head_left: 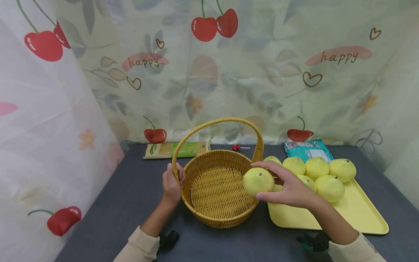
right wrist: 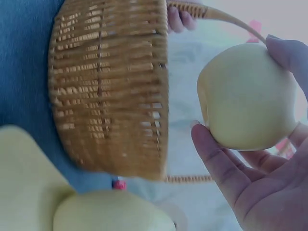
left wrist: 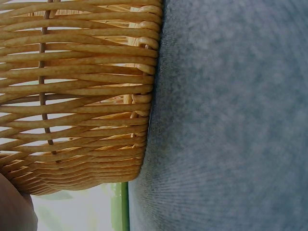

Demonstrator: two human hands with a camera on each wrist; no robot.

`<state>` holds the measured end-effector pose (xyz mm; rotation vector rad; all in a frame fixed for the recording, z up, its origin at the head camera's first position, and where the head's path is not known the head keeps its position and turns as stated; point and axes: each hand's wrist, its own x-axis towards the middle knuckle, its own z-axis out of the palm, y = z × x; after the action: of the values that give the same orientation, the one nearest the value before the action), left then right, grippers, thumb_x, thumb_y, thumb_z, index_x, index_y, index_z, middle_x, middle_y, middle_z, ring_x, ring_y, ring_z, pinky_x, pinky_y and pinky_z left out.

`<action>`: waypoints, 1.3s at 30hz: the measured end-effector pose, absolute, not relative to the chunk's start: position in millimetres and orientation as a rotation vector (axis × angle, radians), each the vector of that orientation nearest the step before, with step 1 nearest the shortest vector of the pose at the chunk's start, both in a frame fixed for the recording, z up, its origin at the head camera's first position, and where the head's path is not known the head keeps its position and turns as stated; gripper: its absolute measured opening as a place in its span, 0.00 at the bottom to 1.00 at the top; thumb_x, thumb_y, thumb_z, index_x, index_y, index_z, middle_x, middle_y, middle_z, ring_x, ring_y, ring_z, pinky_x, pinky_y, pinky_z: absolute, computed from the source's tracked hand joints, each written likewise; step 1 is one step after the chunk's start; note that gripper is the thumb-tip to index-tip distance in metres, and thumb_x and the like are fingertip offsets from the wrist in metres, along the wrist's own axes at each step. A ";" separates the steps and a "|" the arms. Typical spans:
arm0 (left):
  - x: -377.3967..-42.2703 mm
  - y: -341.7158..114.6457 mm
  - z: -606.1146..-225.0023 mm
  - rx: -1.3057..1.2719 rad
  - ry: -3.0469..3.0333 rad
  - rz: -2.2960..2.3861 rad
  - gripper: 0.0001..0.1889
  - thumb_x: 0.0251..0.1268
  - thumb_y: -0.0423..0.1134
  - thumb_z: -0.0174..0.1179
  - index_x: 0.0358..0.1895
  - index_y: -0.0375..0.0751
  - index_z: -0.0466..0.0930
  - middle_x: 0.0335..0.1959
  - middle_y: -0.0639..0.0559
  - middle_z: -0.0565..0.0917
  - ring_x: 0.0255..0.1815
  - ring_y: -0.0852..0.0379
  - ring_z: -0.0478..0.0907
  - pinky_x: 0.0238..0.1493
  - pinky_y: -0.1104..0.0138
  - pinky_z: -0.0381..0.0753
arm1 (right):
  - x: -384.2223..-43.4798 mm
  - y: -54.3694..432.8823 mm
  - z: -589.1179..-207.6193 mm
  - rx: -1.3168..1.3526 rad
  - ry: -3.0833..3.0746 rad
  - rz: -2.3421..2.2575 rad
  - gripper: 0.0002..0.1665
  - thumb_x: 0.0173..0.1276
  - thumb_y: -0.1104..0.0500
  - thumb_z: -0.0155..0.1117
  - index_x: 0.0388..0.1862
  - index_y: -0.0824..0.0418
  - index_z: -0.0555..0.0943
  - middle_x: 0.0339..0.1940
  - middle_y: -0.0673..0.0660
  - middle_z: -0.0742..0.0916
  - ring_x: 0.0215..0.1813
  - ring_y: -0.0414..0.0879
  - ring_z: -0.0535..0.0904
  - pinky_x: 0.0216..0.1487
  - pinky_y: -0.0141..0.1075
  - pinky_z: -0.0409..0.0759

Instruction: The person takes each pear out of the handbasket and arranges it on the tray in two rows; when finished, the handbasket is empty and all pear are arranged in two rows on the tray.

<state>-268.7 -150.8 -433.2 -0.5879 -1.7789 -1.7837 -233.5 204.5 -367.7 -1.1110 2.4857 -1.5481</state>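
A round wicker basket [head_left: 219, 220] with a tall arched handle [head_left: 226, 119] stands on the dark table. My left hand [head_left: 171, 185] grips that handle low on its left side, by the rim. Between the thumb and fingers of my right hand [head_left: 291, 187] is a round pale yellow fruit [head_left: 258, 182], held over the basket's right rim. The right wrist view shows this fruit [right wrist: 248, 96] above rim height, beside the woven wall [right wrist: 110, 91]. Several similar fruits [head_left: 330, 188] lie on a yellow tray [head_left: 360, 216] to the right. Close-up basket weave [left wrist: 77, 91] fills much of the left wrist view.
Behind the basket lie a flat pack with a green label [head_left: 188, 149] and a red lollipop [head_left: 236, 147]. A teal packet [head_left: 309, 151] sits behind the fruits. Printed cloth [head_left: 229, 80] hangs along the back and sides of the table.
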 end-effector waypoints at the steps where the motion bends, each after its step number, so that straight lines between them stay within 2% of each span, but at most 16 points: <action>1: -268.8 -150.7 -433.3 -0.586 -1.780 -1.784 0.32 0.86 0.48 0.24 0.21 0.32 0.59 0.11 0.44 0.60 0.09 0.54 0.55 0.11 0.64 0.58 | -233.3 207.9 -366.6 -1.110 2.496 -1.547 0.41 0.62 0.62 0.76 0.71 0.47 0.70 0.66 0.54 0.75 0.55 0.48 0.81 0.53 0.41 0.81; 8: -268.8 -150.3 -432.7 -0.578 -1.778 -1.778 0.32 0.86 0.47 0.24 0.20 0.31 0.60 0.11 0.44 0.61 0.09 0.54 0.56 0.11 0.64 0.58 | -231.3 229.3 -360.9 -1.063 2.618 -1.545 0.41 0.60 0.65 0.77 0.71 0.57 0.70 0.66 0.58 0.75 0.55 0.44 0.80 0.51 0.35 0.81; 13: -268.8 -150.4 -433.7 -0.584 -1.776 -1.777 0.32 0.86 0.46 0.24 0.20 0.31 0.60 0.11 0.44 0.61 0.09 0.54 0.56 0.11 0.64 0.58 | -229.1 243.9 -358.2 -1.020 2.687 -1.526 0.41 0.60 0.66 0.76 0.71 0.56 0.70 0.66 0.62 0.75 0.53 0.42 0.81 0.50 0.33 0.81; 21: -268.2 -150.3 -433.5 -0.591 -1.768 -1.764 0.31 0.86 0.45 0.23 0.20 0.32 0.60 0.10 0.44 0.61 0.08 0.54 0.56 0.11 0.64 0.58 | -228.9 275.6 -346.6 -0.974 2.882 -1.413 0.42 0.56 0.67 0.79 0.69 0.53 0.72 0.61 0.52 0.78 0.47 0.43 0.84 0.45 0.29 0.80; 25: -268.7 -150.3 -432.5 -0.597 -1.769 -1.758 0.31 0.86 0.45 0.23 0.20 0.32 0.60 0.10 0.44 0.61 0.08 0.55 0.56 0.11 0.65 0.58 | -225.5 294.1 -339.5 -0.842 2.985 -1.347 0.41 0.57 0.65 0.79 0.69 0.53 0.71 0.60 0.50 0.76 0.46 0.38 0.82 0.42 0.27 0.79; 31: -269.3 -151.1 -433.4 -0.597 -1.775 -1.758 0.31 0.86 0.45 0.23 0.20 0.32 0.60 0.10 0.44 0.61 0.08 0.55 0.55 0.11 0.65 0.58 | -224.6 320.8 -336.3 -0.672 3.075 -1.201 0.42 0.58 0.59 0.80 0.70 0.53 0.70 0.61 0.53 0.74 0.44 0.34 0.81 0.37 0.31 0.81; 39: -269.9 -150.9 -434.4 -0.591 -1.781 -1.759 0.31 0.86 0.46 0.23 0.21 0.32 0.60 0.10 0.44 0.61 0.08 0.54 0.55 0.11 0.65 0.58 | -223.5 349.1 -338.9 -0.502 3.136 -1.236 0.41 0.58 0.60 0.80 0.67 0.57 0.69 0.59 0.52 0.73 0.41 0.30 0.81 0.33 0.29 0.81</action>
<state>-269.9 -150.9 -434.4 -0.5914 -1.7814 -1.7591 -223.5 349.1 -338.9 -0.5019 3.1358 -1.2362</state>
